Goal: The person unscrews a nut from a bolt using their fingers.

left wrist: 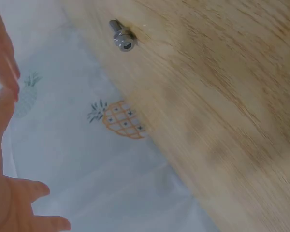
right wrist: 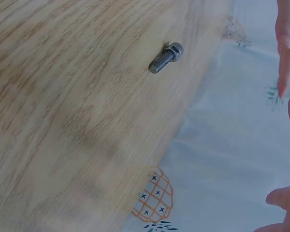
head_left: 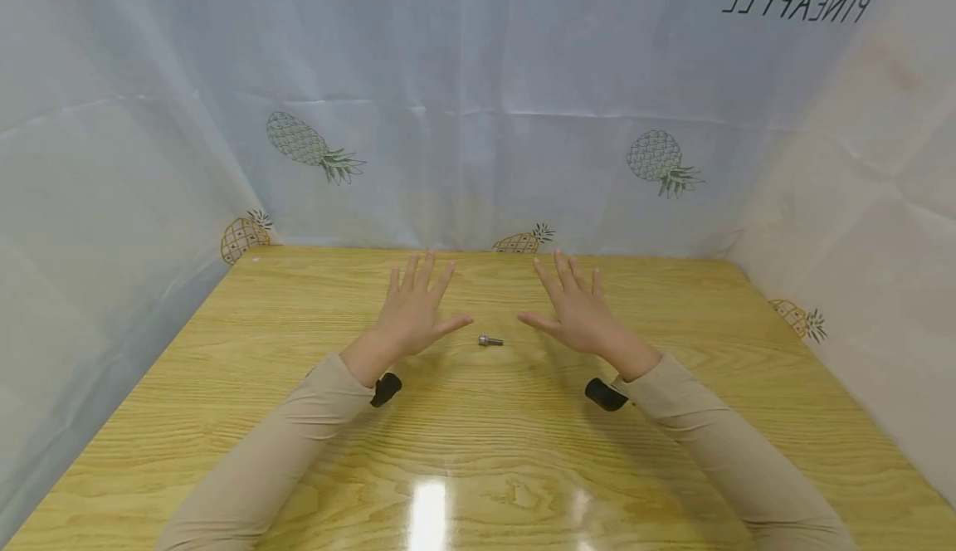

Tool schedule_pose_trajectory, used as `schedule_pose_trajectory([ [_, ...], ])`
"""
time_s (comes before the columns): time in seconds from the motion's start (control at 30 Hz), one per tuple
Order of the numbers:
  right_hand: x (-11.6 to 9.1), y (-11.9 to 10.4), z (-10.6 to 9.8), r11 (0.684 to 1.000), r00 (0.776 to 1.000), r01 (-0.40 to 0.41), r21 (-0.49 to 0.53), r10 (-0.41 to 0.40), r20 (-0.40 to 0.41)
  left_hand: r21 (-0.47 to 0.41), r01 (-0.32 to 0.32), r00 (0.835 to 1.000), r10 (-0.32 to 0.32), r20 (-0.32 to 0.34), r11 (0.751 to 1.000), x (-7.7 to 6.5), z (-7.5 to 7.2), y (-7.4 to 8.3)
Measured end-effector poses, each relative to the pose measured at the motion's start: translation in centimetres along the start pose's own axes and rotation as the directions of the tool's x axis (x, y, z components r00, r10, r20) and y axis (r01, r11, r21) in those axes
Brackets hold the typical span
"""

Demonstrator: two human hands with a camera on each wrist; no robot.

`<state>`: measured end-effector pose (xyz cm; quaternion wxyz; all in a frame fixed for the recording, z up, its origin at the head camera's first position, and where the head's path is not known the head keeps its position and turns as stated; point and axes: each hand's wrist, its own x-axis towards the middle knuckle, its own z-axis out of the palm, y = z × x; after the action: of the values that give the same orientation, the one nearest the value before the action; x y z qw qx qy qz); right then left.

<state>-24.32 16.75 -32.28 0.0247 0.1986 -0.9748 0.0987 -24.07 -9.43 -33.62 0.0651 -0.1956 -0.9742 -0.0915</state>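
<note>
A small metal socket-head bolt (head_left: pixel 490 340) lies on its side on the wooden table, between the two hands. In the left wrist view the hex recess in the head of the bolt (left wrist: pixel 123 39) shows, with what look like washers beneath the head. The right wrist view shows the threaded end of the bolt (right wrist: pixel 163 60). To its left is the left hand (head_left: pixel 413 312), fingers spread and straight, holding nothing. The right hand (head_left: pixel 582 316) mirrors it on the other side, fingers also spread, apart from the bolt. Both palms face away from the head camera.
The wooden table (head_left: pixel 478 435) has a glossy surface with light reflections near its front. White cloth (head_left: pixel 463 161) printed with pineapples hangs behind the table and along both sides. Black wrist-worn devices (head_left: pixel 607 394) sit beneath both sleeve cuffs.
</note>
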Motion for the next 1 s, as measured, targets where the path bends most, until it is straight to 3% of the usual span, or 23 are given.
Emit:
schedule_pose_trajectory([
  [0.27, 0.0, -0.2, -0.2, 0.998, 0.999, 0.037, 0.059, -0.035, -0.024, -0.103, -0.04, 0.999, 0.038, -0.026, 0.994, 0.0, -0.4, 0.3],
  [0.6, 0.4, -0.3, 0.2, 0.958, 0.998, 0.069, 0.279, -0.064, -0.026, -0.204, -0.122, 0.989, 0.102, -0.105, 0.971, 0.3, -0.2, 0.5],
  [0.83, 1.0, -0.3, 1.0, 0.914, 0.994, 0.106, 0.392, -0.085, -0.07, -0.355, -0.074, 0.997, 0.074, -0.016, 0.932, 0.4, 0.0, 0.8],
  [1.0, 1.4, 0.0, 1.7, 0.856, 0.995, 0.093, 0.508, -0.093, -0.026, -0.463, -0.058, 0.997, 0.075, 0.018, 0.884, 0.6, 0.4, 0.9],
])
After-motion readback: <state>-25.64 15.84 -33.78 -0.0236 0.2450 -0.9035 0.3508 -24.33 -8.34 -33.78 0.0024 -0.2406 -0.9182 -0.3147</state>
